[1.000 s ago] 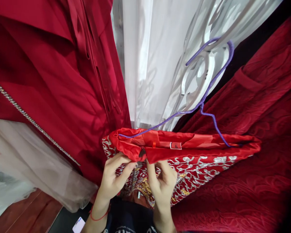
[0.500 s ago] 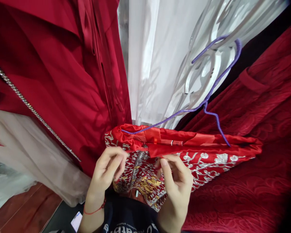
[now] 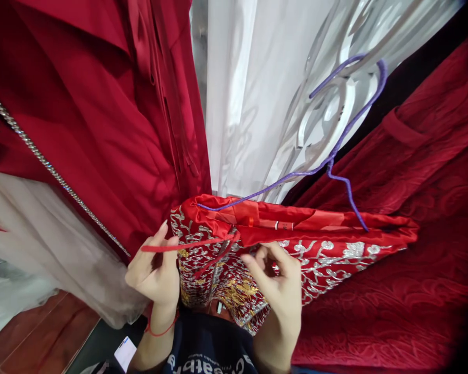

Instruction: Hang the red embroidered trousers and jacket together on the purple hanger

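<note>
Pinching a thin red ribbon [image 3: 187, 244] between thumb and fingers, my left hand [image 3: 154, 272] holds it stretched sideways from the neck of the embroidered red garment [image 3: 315, 254], fingers closed on the ribbon's free end. My right hand [image 3: 278, 283] sits just beside it, against the silver-and-gold stitched front, fingers curled half shut near the neckline; whether they actually grip cloth I cannot tell from this angle. The garment hangs on a purple wire hanger [image 3: 335, 156], whose hook catches a white ornamental metal grille [image 3: 327, 109], and its satin lining shows along the top edge with a small size label [image 3: 284, 226] (print too small to read). To the left hangs a dark red satin dress [image 3: 81, 130] with a rhinestone strap [image 3: 54, 174], over pale tulle [image 3: 42, 259]. White curtain fabric [image 3: 242, 93] falls behind, and textured red cloth [image 3: 413, 234] fills the right side.
</note>
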The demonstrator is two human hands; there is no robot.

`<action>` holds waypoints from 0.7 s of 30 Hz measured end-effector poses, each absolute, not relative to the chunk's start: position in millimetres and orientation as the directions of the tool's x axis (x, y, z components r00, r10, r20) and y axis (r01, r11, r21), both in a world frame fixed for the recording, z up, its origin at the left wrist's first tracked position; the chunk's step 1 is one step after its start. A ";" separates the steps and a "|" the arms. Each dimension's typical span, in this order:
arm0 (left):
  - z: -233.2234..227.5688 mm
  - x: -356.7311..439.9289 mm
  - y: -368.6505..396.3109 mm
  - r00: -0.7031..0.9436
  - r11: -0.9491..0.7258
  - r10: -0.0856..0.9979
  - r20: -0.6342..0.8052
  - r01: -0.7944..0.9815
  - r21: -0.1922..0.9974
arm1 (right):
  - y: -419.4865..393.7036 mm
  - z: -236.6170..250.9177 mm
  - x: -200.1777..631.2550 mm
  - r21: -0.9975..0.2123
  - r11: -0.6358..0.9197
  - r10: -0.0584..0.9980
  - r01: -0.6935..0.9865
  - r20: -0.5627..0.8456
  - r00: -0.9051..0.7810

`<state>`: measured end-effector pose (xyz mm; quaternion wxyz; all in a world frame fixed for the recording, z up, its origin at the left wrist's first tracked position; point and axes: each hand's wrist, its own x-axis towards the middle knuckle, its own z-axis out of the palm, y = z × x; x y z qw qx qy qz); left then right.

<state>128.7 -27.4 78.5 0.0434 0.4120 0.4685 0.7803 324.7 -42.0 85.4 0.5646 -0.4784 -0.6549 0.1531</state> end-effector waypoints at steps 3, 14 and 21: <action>87.4 141.7 -26.6 -0.662 -0.711 0.488 0.569 0.076 0.699 | -41.1 85.4 301.1 -0.719 0.499 0.775 0.484 0.620 0.122; 95.9 125.3 -33.8 0.228 -0.671 0.721 0.655 -0.005 0.741 | -48.5 77.7 319.2 -0.942 0.330 0.940 -0.062 0.322 0.110; 101.0 126.7 -34.3 0.324 -0.630 0.768 0.552 0.232 0.741 | -42.5 94.2 337.4 -0.765 0.639 0.730 0.072 0.575 -0.371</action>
